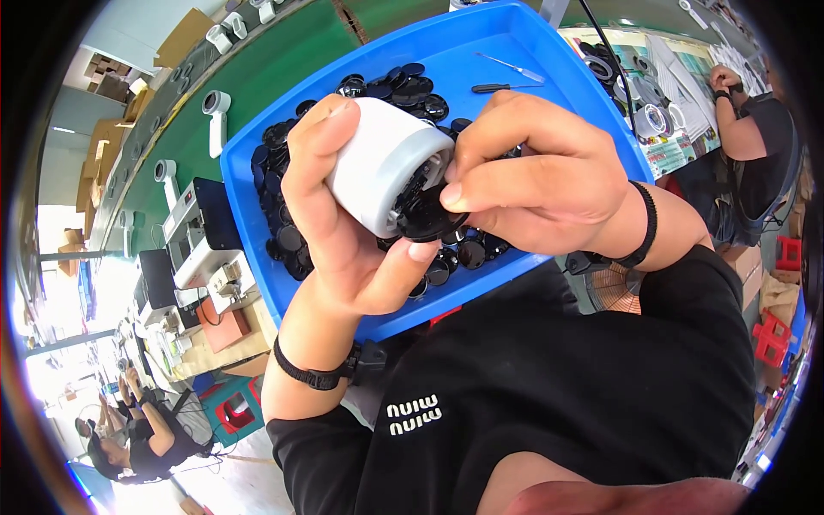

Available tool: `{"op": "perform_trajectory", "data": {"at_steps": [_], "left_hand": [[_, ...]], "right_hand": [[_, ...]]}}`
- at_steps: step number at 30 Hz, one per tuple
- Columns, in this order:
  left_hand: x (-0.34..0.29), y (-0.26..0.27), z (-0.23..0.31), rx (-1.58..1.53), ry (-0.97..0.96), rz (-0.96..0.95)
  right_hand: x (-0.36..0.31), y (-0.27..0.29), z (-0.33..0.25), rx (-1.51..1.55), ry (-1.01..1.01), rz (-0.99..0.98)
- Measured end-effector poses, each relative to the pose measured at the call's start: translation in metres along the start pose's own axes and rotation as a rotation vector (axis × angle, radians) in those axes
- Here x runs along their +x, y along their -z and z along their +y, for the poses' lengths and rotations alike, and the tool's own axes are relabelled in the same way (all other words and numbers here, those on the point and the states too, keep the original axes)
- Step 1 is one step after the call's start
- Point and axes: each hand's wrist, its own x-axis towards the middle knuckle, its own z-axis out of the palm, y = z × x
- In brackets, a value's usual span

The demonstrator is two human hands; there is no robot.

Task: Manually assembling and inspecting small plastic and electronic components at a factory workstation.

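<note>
My left hand (322, 215) wraps round a white cylindrical housing (365, 150) with a grey rim, held tilted with its open end toward my right hand. At that opening, my right hand (549, 176) pinches a glossy black round disc (429, 215) between thumb and fingers. The disc stands partly across the opening, and my left thumb touches its lower edge. Dark parts show inside the housing, too small to make out. Below both hands lies a blue tray (515, 34) with many black round discs (412, 90) piled in it.
Two small screwdrivers, one black-handled (491, 87) and one light-handled (528, 74), lie in the tray. White handled devices (218, 116) rest on a green conveyor (266, 64) at left. Rings and parts (657, 118) cover a right-hand bench. Co-workers sit at right (764, 137) and lower left (142, 442).
</note>
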Motion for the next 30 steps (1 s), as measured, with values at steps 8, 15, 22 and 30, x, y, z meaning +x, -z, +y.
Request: {"op": "perform_trajectory", "data": {"at_steps": [8,15,22,30], "left_hand": [[0.004,0.004,-0.004,0.056,-0.095,-0.026],[0.007,0.003,-0.008,0.061,-0.153,-0.028],[0.007,0.003,-0.009,0.083,-0.136,-0.028],[0.013,0.007,-0.008,0.185,-0.232,-0.056]], "right_hand": [[0.000,0.000,-0.001,0.010,-0.001,-0.020],[-0.001,0.000,-0.002,0.023,-0.021,-0.019],[0.002,0.001,0.001,-0.029,0.007,-0.031],[0.005,0.000,-0.001,-0.049,0.020,-0.003]]}}
